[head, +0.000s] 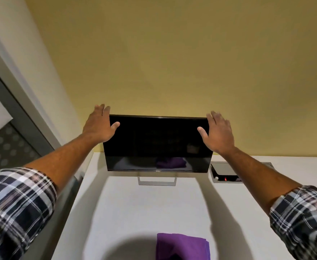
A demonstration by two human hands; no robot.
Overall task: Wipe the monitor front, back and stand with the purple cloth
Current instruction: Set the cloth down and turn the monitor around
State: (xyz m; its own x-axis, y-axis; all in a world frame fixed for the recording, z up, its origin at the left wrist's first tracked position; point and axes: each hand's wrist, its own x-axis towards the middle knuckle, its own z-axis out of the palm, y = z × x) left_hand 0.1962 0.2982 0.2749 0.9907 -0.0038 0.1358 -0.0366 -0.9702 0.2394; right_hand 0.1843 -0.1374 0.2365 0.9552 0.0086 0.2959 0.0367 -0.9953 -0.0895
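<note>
The monitor (157, 143) is black and switched off, standing on a thin silver stand (157, 180). The left hand (97, 126) and the right hand (218, 134) are at its top corners, fingers straight and spread, thumbs over the dark screen. The folded purple cloth (182, 246) lies alone near the front of the white desk (135, 212), well apart from both hands. Behind is a yellow wall (172, 53).

You've got 1 monitor (157, 143) on 1 stand (157, 180), 1 purple cloth (182, 246), 1 white desk (135, 207), and 1 desk socket box (227, 172) w/ 1 red light. 2 hands in view: left hand (97, 124), right hand (218, 133). 2 plaid sleeves, 1 per arm.
</note>
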